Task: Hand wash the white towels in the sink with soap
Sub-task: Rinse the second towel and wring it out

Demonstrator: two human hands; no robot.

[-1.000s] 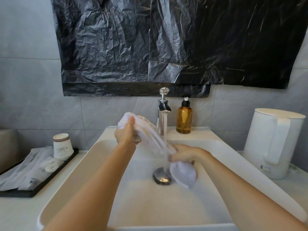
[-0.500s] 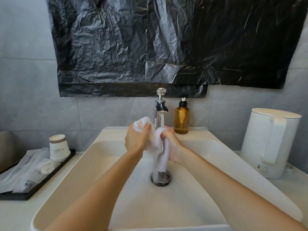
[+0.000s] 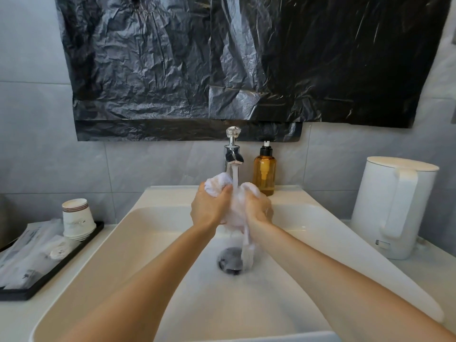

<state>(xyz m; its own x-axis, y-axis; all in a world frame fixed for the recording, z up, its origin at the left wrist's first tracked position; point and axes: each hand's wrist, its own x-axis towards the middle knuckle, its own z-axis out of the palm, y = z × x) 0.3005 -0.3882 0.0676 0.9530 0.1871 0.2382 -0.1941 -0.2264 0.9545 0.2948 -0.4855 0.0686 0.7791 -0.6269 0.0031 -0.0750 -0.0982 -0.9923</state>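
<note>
Left hand and right hand both curl round the towel, bunched between them under the tap stream, near the sink's back edge. Long axis vertical; the tail hangs by your right wrist. A second ago you held it stretched slantwise.

Your white tabletop carries a white rectangular sink basin at its centre. On your left, a black tray lies just beside the basin. On your right, a white electric kettle stands upright near the basin's rim.
</note>
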